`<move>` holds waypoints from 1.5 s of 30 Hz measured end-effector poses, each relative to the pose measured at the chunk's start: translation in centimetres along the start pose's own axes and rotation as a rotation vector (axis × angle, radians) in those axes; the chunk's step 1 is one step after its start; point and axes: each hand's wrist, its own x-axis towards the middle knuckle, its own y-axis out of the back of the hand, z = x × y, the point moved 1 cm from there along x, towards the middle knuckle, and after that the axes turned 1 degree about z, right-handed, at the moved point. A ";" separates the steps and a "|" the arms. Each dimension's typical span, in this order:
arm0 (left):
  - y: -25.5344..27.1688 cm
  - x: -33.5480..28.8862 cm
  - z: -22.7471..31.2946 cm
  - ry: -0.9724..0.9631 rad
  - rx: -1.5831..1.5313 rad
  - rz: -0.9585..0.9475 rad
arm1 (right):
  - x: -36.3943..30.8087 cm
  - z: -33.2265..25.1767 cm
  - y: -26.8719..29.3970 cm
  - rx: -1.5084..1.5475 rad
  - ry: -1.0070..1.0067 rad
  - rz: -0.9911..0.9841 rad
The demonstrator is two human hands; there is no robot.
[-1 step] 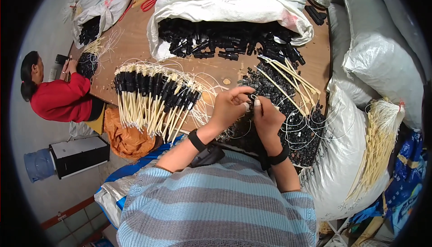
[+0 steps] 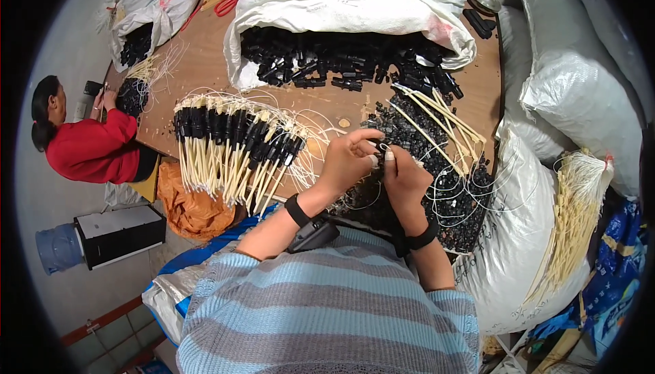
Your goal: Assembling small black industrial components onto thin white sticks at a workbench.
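My left hand [image 2: 344,164] and my right hand [image 2: 408,177] meet over the near edge of the table. Between their fingertips is a small black piece [image 2: 380,147] with a loop of thin white cord [image 2: 387,145]. The left index finger and thumb close round the black piece, while the right thumb and fingers pinch the cord beside it. Fingers hide most of both. Loose small black parts [image 2: 450,209] lie around and beneath my hands. To the right, several pale sticks [image 2: 443,128] with white cords rest on those parts.
Left of my hands lies a row of pale sticks with black sleeves [image 2: 235,135]. A white sack [image 2: 348,16] spills black tubes across the far table [image 2: 184,101]. Full sacks [image 2: 580,67] crowd the right side, one bearing a stick bundle [image 2: 580,217]. A person in red [image 2: 92,145] works at far left.
Hardly anything differs. My fingers shift very slightly around the small black piece, and the person at far left moves a little.
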 end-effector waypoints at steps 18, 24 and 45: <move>1.7 0.9 0.4 -0.549 0.632 0.220 | 0.5 -1.1 1.8 0.424 -0.112 -0.199; 1.5 0.6 1.2 -0.692 0.747 0.249 | 0.9 -1.6 2.0 -0.022 -0.091 -0.206; 2.3 0.3 1.6 -0.122 0.683 -0.130 | 0.8 -0.8 2.3 0.212 0.244 -0.183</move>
